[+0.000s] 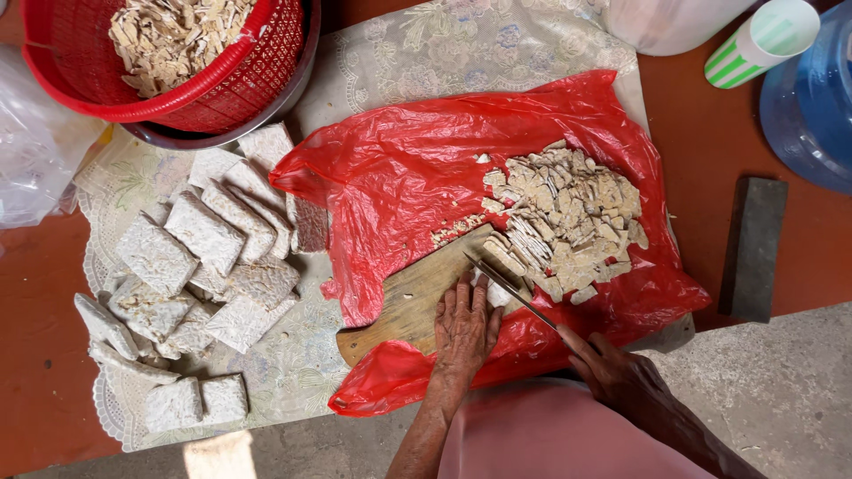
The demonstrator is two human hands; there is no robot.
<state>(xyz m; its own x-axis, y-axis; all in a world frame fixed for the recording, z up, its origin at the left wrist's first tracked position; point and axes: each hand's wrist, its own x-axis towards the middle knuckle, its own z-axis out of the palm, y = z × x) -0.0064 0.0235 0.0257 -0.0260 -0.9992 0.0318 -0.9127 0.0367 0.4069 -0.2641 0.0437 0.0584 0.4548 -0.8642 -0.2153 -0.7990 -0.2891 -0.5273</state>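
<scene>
From the head camera, the left hand (463, 330) is lying flat and open, fingers spread, pressing down on a pale block (497, 291) at the near end of a wooden cutting board (410, 302). The right hand (612, 368) is closing around the handle of a knife (510, 290), whose thin blade is slanting up and away from it, crossing just past the left fingertips and touching the pale block there. Beyond the blade, a heap of cut slices (568, 217) is lying on a red plastic sheet (417, 168) that is spreading under the board and around both hands. Well out from the left hand, whole white blocks (200, 266) are sitting piled on a lacy floral cloth (293, 364). Farther past them, a red basket (169, 62) is holding more cut pieces. Out beyond the right hand, a dark sharpening stone (754, 248) is lying on the brown surface, and past it a striped green-and-white cup (763, 40) is standing beside a blue water jug (812, 106).
</scene>
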